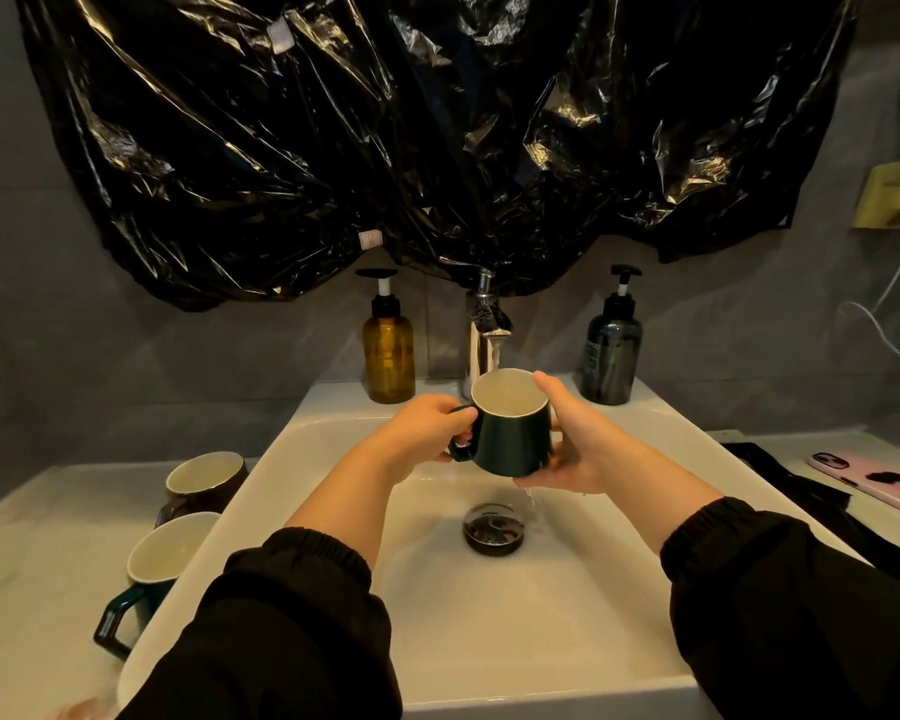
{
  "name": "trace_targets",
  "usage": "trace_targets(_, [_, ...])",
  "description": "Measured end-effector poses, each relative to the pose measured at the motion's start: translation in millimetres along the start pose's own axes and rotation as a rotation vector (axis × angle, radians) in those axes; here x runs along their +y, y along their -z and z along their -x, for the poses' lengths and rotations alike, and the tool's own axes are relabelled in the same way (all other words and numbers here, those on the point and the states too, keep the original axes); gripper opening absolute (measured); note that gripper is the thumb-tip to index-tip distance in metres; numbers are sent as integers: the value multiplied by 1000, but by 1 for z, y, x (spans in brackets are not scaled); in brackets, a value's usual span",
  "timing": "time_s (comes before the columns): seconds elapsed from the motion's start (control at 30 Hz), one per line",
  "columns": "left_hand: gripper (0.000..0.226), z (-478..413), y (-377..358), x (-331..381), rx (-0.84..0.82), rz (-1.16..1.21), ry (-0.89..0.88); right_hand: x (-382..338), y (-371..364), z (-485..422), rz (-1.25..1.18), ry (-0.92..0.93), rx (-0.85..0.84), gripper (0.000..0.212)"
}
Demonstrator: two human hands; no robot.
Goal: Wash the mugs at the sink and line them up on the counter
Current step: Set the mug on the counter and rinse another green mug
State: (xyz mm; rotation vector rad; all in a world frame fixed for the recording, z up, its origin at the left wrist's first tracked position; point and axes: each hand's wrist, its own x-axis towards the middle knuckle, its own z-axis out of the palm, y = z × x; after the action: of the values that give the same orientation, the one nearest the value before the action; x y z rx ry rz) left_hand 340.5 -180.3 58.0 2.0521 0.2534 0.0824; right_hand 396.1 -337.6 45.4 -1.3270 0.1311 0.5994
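I hold a dark green mug with a white inside over the white sink, just below the chrome tap. My left hand grips its handle. My right hand cups its right side and base, thumb on the rim. Water drips from under the mug toward the drain. On the counter left of the sink stand two more mugs: a brown one further back and a dark green one nearer me, its handle pointing toward me.
An amber pump bottle and a dark pump bottle flank the tap on the sink's back ledge. A phone in a pink case and a black cloth lie on the right counter. Black plastic sheeting hangs above.
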Motion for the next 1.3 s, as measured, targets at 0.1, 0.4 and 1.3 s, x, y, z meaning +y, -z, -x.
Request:
trace_targets(0.1, [21,-3,0,-2,41,78,2,-1,-1,-2,1,14,-42,73])
trace_targets(0.4, [24,-7,-1,-8,81,336,39,-1,-2,-5,0,75,-160,65])
trace_targets(1.3, [24,-4,-8,0,164,301,-68,-8,-3,5,-56,194,-140,41])
